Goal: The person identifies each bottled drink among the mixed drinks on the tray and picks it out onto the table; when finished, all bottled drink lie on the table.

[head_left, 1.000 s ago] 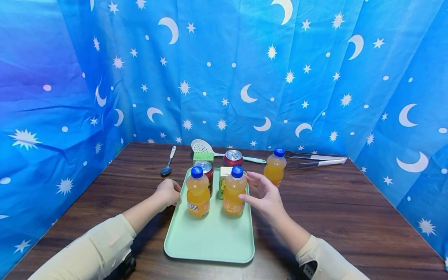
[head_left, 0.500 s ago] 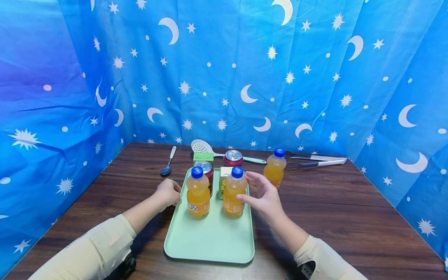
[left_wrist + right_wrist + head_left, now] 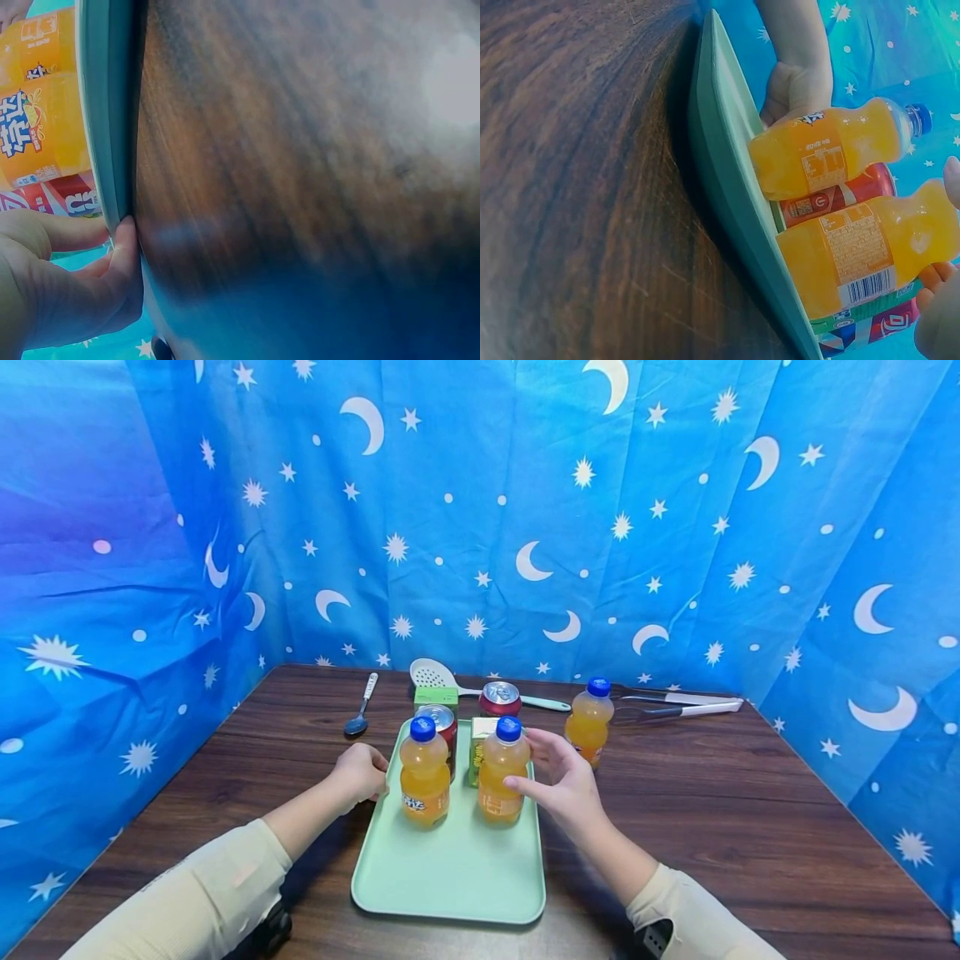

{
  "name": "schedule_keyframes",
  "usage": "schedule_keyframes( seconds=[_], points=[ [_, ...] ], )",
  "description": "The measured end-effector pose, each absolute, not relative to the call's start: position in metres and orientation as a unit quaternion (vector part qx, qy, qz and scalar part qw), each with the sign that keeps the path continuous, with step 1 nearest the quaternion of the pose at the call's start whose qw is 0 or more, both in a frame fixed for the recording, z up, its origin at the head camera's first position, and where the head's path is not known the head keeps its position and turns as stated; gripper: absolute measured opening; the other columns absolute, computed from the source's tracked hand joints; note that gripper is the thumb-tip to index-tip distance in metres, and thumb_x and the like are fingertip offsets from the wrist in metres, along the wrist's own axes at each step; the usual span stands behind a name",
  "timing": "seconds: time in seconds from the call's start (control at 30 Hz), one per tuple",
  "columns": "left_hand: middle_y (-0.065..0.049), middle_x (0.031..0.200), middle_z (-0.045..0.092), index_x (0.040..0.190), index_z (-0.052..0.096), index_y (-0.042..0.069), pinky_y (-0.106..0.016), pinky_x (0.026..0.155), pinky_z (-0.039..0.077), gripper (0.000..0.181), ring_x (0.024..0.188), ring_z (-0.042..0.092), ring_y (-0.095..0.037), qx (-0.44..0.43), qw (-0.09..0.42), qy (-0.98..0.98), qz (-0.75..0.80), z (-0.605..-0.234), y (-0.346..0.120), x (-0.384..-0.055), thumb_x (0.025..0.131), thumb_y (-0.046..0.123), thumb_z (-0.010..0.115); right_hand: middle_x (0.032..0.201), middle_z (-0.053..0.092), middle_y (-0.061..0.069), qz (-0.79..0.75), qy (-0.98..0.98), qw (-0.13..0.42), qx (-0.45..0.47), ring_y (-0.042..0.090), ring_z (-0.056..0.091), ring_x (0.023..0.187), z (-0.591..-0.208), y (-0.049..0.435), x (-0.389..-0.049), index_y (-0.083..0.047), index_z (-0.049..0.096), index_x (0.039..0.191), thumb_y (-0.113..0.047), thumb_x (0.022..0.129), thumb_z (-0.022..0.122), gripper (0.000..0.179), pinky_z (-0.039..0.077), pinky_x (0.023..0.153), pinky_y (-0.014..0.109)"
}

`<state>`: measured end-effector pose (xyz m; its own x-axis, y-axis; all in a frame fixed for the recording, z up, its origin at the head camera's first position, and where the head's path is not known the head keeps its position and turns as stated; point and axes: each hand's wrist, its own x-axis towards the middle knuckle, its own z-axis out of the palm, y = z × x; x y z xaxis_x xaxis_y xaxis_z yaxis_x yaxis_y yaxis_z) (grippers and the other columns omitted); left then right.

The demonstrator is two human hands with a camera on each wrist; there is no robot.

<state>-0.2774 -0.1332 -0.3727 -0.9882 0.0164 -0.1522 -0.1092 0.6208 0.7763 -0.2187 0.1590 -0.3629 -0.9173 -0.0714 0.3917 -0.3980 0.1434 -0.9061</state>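
My left hand [image 3: 362,772] pinches the left rim of a pale green tray [image 3: 450,877]; thumb and fingertips meet on that rim in the left wrist view. An orange soda bottle [image 3: 501,785] with a blue cap stands upright on the tray's right side. My right hand [image 3: 566,781] holds it from the right, thumb in front and fingers at its far side. To its left on the tray is another orange soda bottle [image 3: 424,781]. Behind the bottles are a red soda can [image 3: 442,720] and a green drink carton [image 3: 477,752], both partly hidden.
Farther back are a green box [image 3: 436,697] and a second red can [image 3: 500,696]. A third orange bottle [image 3: 589,727] stands right of the tray. A slotted spoon [image 3: 432,674], a small spoon [image 3: 357,724] and tongs [image 3: 686,704] lie on the wooden table [image 3: 720,827].
My right thumb and forearm have shifted slightly left, bringing the thumb farther across the bottle's front. The left hand, tray and bottles have stayed put.
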Motion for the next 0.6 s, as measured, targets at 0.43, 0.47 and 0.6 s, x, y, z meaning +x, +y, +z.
schedule_keyframes(
  seconds=[0.43,0.47,0.6],
  points=[
    [-0.018,0.091,0.056,0.096,0.061,-0.01,-0.033,0.059,0.056,0.023,0.072,0.06,-0.024,-0.032,0.071,0.897,0.435,-0.372,-0.133,-0.278,0.073,-0.013,0.066,0.12,0.059,0.004,0.623,-0.752,0.166,0.135,0.019,0.056,0.109,-0.364,0.147,-0.219,-0.012,0.054,0.123,-0.022,0.07,0.083,0.062,0.042,0.096,0.047],
    [-0.018,0.091,0.056,0.096,0.061,-0.01,-0.033,0.058,0.056,0.023,0.072,0.06,-0.024,-0.028,0.071,0.897,0.435,-0.372,-0.133,-0.278,0.073,-0.014,0.066,0.119,0.06,0.004,0.62,-0.755,0.171,0.132,0.019,0.057,0.109,-0.365,0.145,-0.219,-0.012,0.054,0.124,-0.022,0.069,0.083,0.062,0.042,0.096,0.047],
    [-0.018,0.09,0.057,0.094,0.062,-0.01,-0.033,0.057,0.056,0.023,0.07,0.061,-0.024,-0.022,0.07,0.896,0.438,-0.372,-0.133,-0.276,0.072,-0.014,0.065,0.118,0.06,0.004,0.608,-0.763,0.188,0.115,0.018,0.056,0.108,-0.366,0.14,-0.218,-0.012,0.053,0.124,-0.025,0.068,0.084,0.065,0.043,0.096,0.042]
  ],
)
